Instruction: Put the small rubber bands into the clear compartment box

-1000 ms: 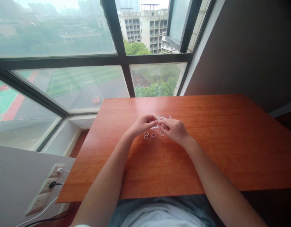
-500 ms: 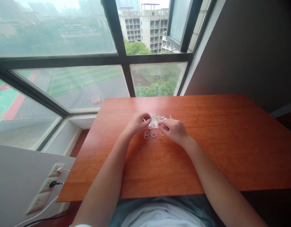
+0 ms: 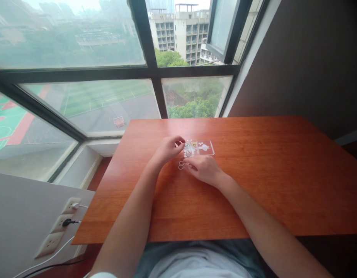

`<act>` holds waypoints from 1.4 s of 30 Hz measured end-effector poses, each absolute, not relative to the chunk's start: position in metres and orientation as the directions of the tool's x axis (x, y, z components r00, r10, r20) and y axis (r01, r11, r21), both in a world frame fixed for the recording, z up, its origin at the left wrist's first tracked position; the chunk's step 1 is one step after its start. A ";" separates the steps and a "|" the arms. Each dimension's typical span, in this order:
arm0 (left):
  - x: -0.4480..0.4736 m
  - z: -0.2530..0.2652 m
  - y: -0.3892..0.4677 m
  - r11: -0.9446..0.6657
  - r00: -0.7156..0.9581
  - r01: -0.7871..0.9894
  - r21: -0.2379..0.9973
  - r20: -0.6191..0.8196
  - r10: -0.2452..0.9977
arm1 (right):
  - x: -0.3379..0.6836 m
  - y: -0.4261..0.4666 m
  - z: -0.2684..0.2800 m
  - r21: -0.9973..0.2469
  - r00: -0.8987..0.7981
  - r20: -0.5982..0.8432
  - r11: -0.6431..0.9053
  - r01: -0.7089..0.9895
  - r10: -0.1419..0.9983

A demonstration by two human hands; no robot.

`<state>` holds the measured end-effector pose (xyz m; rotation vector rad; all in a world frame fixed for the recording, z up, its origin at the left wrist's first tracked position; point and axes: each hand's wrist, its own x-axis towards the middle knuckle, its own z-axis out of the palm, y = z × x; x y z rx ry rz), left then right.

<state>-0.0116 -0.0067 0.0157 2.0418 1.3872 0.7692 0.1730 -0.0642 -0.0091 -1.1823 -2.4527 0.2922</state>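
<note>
A small clear plastic box (image 3: 189, 153) with its transparent lid (image 3: 211, 151) folded open to the right lies on the table. Inside are rings and small gold-coloured pieces, too tiny to name. My left hand (image 3: 170, 149) is at the box's left edge, thumb and fingers curled in and closed there. In front of the box, my right hand (image 3: 206, 168) is low over the tabletop with its fingers bent together. Its fingertips are just right of two thin silvery rings (image 3: 181, 165). Whatever lies between or under those fingertips is hidden.
The brown wooden table (image 3: 271, 177) reaches to the window frame (image 3: 120, 73) and the grey wall (image 3: 300, 69). Left of it, wall sockets (image 3: 61, 224) hold plugs with cables. White pieces (image 3: 204, 147) show at the lid.
My right hand has moved left and nearer to me, away from the lid, and now covers the spot where other rings lay. My left hand has stayed at the box.
</note>
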 end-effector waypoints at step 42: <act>0.003 0.029 -0.017 -0.207 0.512 0.314 0.927 0.018 0.859 | 0.191 -0.054 -0.005 -0.339 -0.335 0.416 0.486 0.806 0.845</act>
